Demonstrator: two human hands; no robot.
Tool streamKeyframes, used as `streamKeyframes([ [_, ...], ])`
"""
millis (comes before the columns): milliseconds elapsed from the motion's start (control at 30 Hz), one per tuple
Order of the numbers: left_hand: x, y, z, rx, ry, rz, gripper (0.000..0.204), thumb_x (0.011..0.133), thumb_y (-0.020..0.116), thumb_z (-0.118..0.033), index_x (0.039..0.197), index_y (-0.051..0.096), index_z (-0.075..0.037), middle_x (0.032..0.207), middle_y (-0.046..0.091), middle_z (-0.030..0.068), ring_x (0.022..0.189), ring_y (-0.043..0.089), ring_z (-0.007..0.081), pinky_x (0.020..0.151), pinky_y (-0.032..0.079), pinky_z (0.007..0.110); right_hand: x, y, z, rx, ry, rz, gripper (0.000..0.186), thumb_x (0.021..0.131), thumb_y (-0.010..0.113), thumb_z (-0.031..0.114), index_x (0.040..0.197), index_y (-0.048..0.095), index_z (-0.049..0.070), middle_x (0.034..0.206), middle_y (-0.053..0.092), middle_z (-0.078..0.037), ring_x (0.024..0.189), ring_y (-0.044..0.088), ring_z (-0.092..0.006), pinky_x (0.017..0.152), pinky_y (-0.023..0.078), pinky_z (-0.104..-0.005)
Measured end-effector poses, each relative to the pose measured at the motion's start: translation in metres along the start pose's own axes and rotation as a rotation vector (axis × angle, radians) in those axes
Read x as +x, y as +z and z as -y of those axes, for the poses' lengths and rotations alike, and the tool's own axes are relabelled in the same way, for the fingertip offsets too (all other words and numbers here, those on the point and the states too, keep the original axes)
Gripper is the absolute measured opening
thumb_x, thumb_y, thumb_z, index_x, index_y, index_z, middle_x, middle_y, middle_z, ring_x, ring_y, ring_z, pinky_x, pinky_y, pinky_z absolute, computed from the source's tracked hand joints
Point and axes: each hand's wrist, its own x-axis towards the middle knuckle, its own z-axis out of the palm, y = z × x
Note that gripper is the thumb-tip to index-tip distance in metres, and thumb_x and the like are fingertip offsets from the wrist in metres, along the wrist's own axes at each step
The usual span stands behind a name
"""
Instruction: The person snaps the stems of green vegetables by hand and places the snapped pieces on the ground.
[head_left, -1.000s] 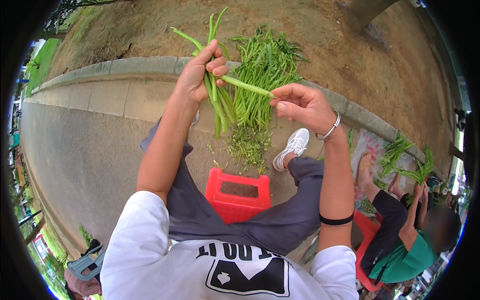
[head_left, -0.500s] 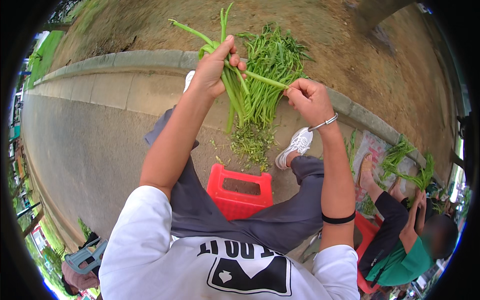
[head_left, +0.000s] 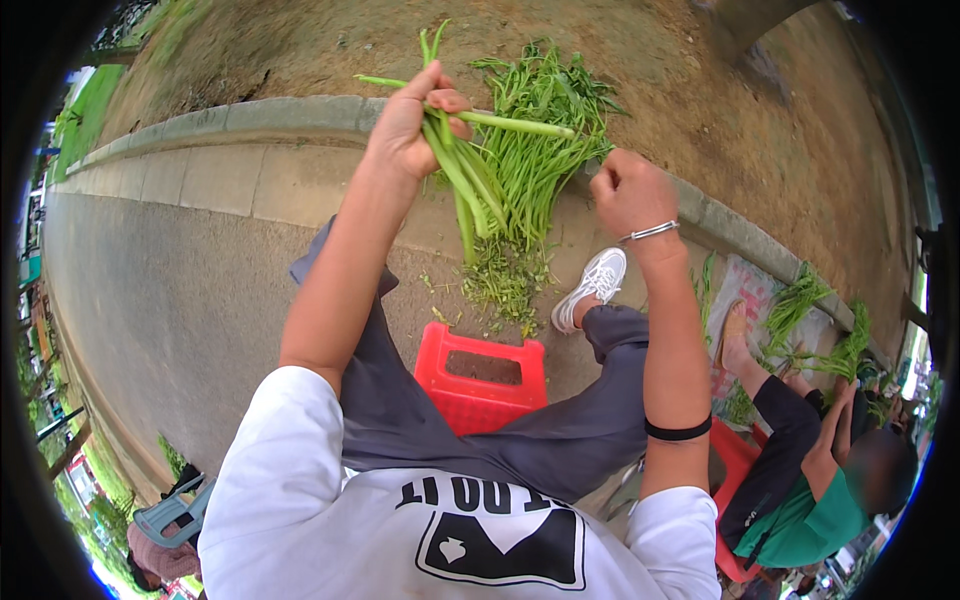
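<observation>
My left hand [head_left: 415, 120] is closed round a bunch of long green vegetable stems [head_left: 465, 185], stripped of most of their leaves. One thick stem sticks out of the fist toward the right, its cut end free in the air. To the right of that end, my right hand [head_left: 636, 195] is held with fingers curled in, apart from the stem; whatever it pinches is hidden. Under and beyond the bunch lies a large heap of leafy green vegetables [head_left: 550, 125]. Small torn leaves [head_left: 505, 290] are scattered on the pavement at its near side.
A red plastic stool [head_left: 490, 405] stands between my legs, and a stone kerb [head_left: 290, 116] runs behind the heap. At right, a co-worker in a green top [head_left: 800, 525] handles similar greens [head_left: 850, 345] beside a plastic sheet [head_left: 740, 285]. A grey-blue chair [head_left: 175, 517] is at lower left.
My right hand has come off the thick stem's end and moved slightly right. My left hand has shifted a little left with the bunch, and that stem now points more level.
</observation>
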Motion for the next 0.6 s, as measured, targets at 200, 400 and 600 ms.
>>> streamKeyframes([
  [200, -0.004, 0.002, -0.010, -0.249, -0.200, 0.243, 0.025, 0.091, 0.048, -0.027, 0.074, 0.049, -0.008, 0.053, 0.040, -0.0052, 0.049, 0.043, 0.0068, 0.041, 0.037, 0.023, -0.004, -0.007, -0.014, 0.522, 0.061, 0.715, 0.010, 0.071, 0.063, 0.010, 0.076, 0.063, 0.002, 0.066, 0.062, -0.006, 0.061, 0.060, -0.0191, 0.059, 0.047, -0.0321],
  [400, -0.003, 0.001, -0.012, -0.370, -0.211, 0.381, 0.029, 0.095, 0.037, -0.026, 0.081, 0.045, -0.002, 0.055, 0.040, -0.0023, 0.051, 0.044, 0.0084, 0.039, 0.038, 0.025, -0.014, -0.010, 0.019, 0.707, -0.076, 0.979, 0.036, 0.073, 0.068, 0.011, 0.106, 0.057, 0.001, 0.097, 0.061, -0.006, 0.079, 0.058, -0.0096, 0.069, 0.048, -0.0256],
  [600, -0.001, 0.001, -0.012, -0.330, -0.227, 0.364, 0.027, 0.093, 0.044, -0.025, 0.078, 0.048, -0.004, 0.052, 0.039, -0.0042, 0.049, 0.043, 0.0066, 0.039, 0.037, 0.023, -0.012, -0.010, 0.044, 1.117, 0.123, 0.821, 0.029, 0.082, 0.061, 0.017, 0.103, 0.058, -0.002, 0.088, 0.062, -0.007, 0.073, 0.059, -0.0107, 0.064, 0.048, -0.0244],
])
